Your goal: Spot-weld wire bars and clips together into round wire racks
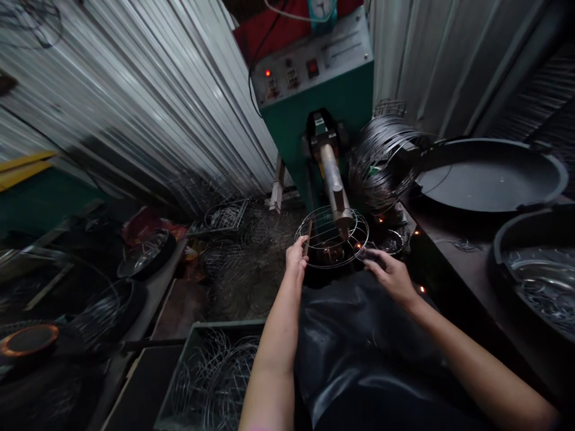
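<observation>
A round wire rack (332, 266) of thin shiny wire is under the tip of a metal electrode arm (333, 173), which looks like part of a spot welder. My left hand (296, 256) is closed at the rack's left edge. A thin brown strip (308, 233) stands up from its fingers, against the wire. On the right edge, my right hand (392, 276) is closed, with thumb and fingers pinched around something small and dark that I cannot make out. A dark apron (359, 329) covers my lap below the rack.
The green machine cabinet (287, 134) stands ahead, a red light lit on its panel. To its right are a wire coil (381, 158) and large dark pans (494, 206). A green crate (193, 335) of wire rings sits left of my lap. Small sparks glow at right.
</observation>
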`<state>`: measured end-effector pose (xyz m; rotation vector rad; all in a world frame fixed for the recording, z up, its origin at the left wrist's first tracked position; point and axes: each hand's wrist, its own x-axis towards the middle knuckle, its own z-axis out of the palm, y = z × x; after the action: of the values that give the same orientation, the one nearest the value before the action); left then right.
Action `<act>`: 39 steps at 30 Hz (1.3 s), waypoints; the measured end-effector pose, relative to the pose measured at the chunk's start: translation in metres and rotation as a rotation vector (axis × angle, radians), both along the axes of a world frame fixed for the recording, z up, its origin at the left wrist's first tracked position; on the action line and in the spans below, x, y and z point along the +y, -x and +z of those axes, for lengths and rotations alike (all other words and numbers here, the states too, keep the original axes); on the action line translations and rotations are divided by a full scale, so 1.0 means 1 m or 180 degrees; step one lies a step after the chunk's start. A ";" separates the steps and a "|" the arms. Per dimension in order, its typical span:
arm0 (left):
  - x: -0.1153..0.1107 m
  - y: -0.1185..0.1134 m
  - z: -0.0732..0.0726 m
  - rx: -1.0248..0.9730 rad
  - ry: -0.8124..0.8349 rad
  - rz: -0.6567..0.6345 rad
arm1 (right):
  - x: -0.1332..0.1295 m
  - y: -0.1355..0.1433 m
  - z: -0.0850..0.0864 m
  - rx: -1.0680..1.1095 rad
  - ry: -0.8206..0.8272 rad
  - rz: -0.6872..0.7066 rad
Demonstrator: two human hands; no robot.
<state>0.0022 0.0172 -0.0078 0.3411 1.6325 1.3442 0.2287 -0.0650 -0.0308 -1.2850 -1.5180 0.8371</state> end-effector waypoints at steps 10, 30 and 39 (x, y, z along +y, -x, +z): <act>-0.006 -0.004 0.004 -0.0096 0.0101 -0.0020 | -0.091 0.025 -0.094 -0.3294 0.1170 0.2375; -0.013 0.003 0.012 -0.0031 -0.0172 -0.0064 | -0.101 -0.033 -0.073 -0.2258 0.0267 0.1784; -0.060 0.019 -0.029 -0.0565 0.0005 -0.0831 | -0.176 -0.115 -0.055 -0.1017 0.0692 0.0025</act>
<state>-0.0163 -0.0430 -0.0372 0.4070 1.3898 1.1422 0.3433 -0.2413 -0.0861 -1.6348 -1.7158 0.8490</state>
